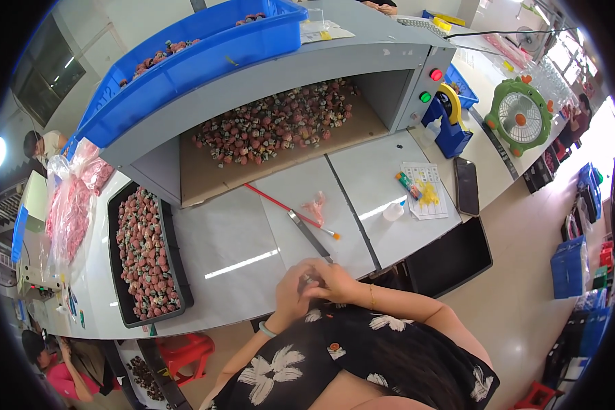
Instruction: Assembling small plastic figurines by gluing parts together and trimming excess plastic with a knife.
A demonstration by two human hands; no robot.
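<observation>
Close to my body, at the table's front edge, my left hand (292, 295) and my right hand (336, 283) meet with curled fingers. Something small and dark shows between them, too covered to name. Just beyond the fingers lies a long grey flat-bladed tool (309, 236). A red-handled brush (280, 201) rests slantwise past it, beside a scrap of pink material (315, 206). To the right stands a small white squeeze bottle (393, 211). A sheet of paper (430, 210) bears yellow bits (428, 193) and a green-and-red tube (408, 184).
A black tray (186, 283) of small pink figures stands at left. More figures (280, 123) are heaped inside a grey open-fronted box (143, 160), under a blue bin (205, 72). At right are a phone (467, 186), a blue tape dispenser (451, 133) and a green fan (519, 117).
</observation>
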